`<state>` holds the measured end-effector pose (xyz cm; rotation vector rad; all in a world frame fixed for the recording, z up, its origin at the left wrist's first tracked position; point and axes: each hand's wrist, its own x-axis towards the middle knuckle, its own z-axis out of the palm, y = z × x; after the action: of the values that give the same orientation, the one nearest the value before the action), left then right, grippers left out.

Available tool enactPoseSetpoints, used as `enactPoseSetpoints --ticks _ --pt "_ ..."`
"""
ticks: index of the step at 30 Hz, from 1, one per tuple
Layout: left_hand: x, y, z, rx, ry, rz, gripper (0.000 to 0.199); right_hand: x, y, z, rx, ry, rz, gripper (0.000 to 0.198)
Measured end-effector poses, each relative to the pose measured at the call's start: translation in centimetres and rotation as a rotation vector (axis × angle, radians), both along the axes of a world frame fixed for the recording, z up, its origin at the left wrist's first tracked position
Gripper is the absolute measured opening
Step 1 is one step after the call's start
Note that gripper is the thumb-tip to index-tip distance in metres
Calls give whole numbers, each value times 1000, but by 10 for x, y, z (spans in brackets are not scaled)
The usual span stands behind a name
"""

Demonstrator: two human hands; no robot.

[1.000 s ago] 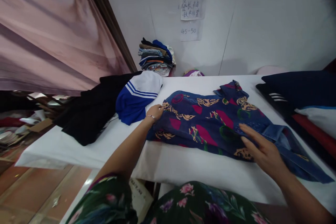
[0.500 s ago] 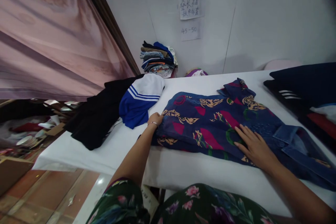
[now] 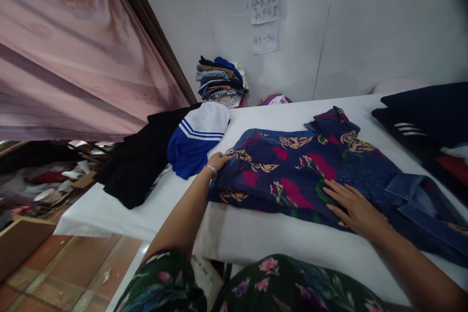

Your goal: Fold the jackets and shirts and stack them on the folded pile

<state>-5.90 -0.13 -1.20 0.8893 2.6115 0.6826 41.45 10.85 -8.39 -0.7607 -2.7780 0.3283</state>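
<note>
A dark blue garment (image 3: 292,165) printed with red and tan shapes lies spread flat on the white table (image 3: 256,234). A plain denim part of it trails off to the right. My left hand (image 3: 217,162) pinches the garment's left edge, a bracelet on the wrist. My right hand (image 3: 353,204) lies flat, fingers spread, on the garment's near right part, pressing it down.
A blue and white striped top (image 3: 195,136) and black clothing (image 3: 146,151) lie at the table's left. Dark folded clothes (image 3: 424,117) sit at the right. A stack of folded clothes (image 3: 220,80) stands by the wall under paper notes (image 3: 266,7). Pink curtain (image 3: 73,48) hangs left.
My right hand came down from above the garment and now rests flat on it, a little further left. My left hand stays at the left edge. The view shifted slightly.
</note>
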Motion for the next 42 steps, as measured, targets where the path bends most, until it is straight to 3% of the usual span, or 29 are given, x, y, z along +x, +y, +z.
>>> enactPoseSetpoints --ticks 6,9,11,14,17,21,26,30,37,40,42 --pt "-7 -17 2 -121 229 74 8 -1 -2 6 -22 -6 -4 52" --pt "-2 -20 8 -87 322 49 17 -1 -3 8 -34 -2 -4 50" --pt "10 -16 12 45 448 -111 29 -2 -4 10 -44 -4 -1 50" --pt "38 -5 9 193 569 -535 40 -6 -5 20 -56 -32 -7 50" --pt "61 2 -9 58 567 -784 48 -18 -8 37 -21 -25 -40 50" --pt "65 3 -32 -127 551 -752 58 -41 -13 51 21 -8 -20 59" --pt "58 2 -35 -181 551 -688 62 -45 -12 36 -66 -114 -50 65" --pt "54 0 -37 -213 570 -588 66 -19 -13 33 -53 -133 -60 63" --pt "45 1 -41 -242 580 -611 68 41 -32 40 -2 -155 -143 61" --pt "46 3 -35 -235 569 -612 68 70 -37 46 29 -54 -197 51" --pt "51 6 -29 -192 573 -572 67 94 -32 53 66 84 -320 43"
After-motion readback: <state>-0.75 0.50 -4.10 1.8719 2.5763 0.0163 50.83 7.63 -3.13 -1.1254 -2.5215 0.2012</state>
